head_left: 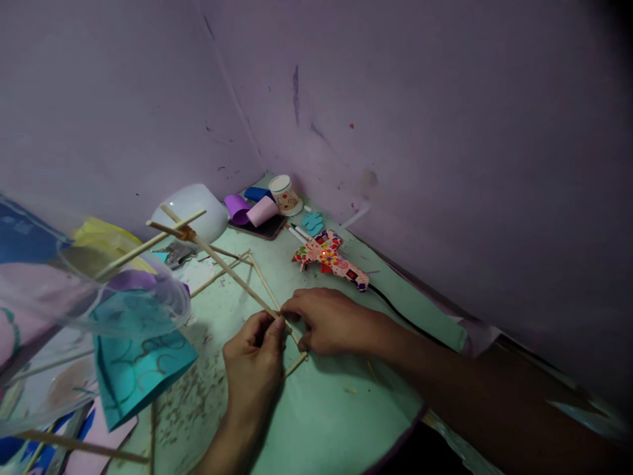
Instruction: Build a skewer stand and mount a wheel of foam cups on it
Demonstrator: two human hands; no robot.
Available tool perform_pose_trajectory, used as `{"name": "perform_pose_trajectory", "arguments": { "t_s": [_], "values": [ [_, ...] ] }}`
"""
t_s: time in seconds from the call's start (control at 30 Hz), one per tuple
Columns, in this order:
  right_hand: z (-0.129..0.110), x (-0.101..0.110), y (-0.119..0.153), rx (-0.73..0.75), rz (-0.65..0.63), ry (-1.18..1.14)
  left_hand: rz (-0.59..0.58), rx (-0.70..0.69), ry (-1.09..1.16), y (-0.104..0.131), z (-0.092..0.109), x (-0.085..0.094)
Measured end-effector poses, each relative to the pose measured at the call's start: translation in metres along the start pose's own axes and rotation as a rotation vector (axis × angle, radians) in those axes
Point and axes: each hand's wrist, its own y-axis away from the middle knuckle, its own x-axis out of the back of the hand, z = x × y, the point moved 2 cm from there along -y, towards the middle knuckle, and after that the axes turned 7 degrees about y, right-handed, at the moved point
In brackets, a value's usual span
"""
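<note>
My left hand is closed, with thumb and forefinger pinching the lower end of a slanting wooden stick. My right hand is bent over the same joint, its fingers curled around another thin stick that lies along the table side of the stick frame. Higher up, two sticks cross at a lump of brownish glue. A hot glue gun with a flowery pattern and a lit red light lies just beyond my right hand.
A paper cup, rolled coloured foam pieces and a phone stand or lie at the corner. Beside them is a white bowl. Clear plastic with a turquoise piece fills the left. A black cord runs behind my right arm.
</note>
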Motion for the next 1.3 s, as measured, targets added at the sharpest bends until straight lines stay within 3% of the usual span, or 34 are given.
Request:
{"name": "perform_pose_trajectory", "arguments": {
  "t_s": [0.27,0.37,0.5,0.6,0.77,0.87,0.97,1.1,1.3],
  "values": [
    [-0.004,0.006,-0.001,-0.016,0.032,-0.059,-0.032,-0.057,-0.070,0.000,0.001,0.002],
    [-0.004,0.023,0.011,-0.155,0.164,-0.049,-0.032,-0.027,-0.071,0.000,0.001,0.000],
    [0.013,0.057,0.037,-0.449,0.441,0.049,-0.014,0.024,-0.023,-0.002,-0.003,-0.003],
    [0.033,0.069,0.046,-0.582,0.482,0.120,-0.016,0.037,0.003,-0.005,-0.008,-0.005],
    [0.054,0.054,0.036,-0.591,0.273,0.064,-0.031,0.009,-0.016,-0.005,-0.009,-0.004],
    [0.059,0.043,0.025,-0.576,0.210,0.056,-0.030,-0.005,-0.018,-0.004,-0.008,-0.004],
    [0.061,0.037,0.017,-0.555,0.164,-0.095,-0.040,-0.027,-0.044,-0.003,-0.007,-0.004],
    [0.054,0.036,0.020,-0.550,0.248,-0.191,-0.036,-0.050,-0.084,-0.004,-0.006,-0.004],
    [0.040,0.038,0.053,-0.450,0.430,-0.491,-0.043,-0.055,-0.118,-0.006,-0.004,-0.005]
  ]
}}
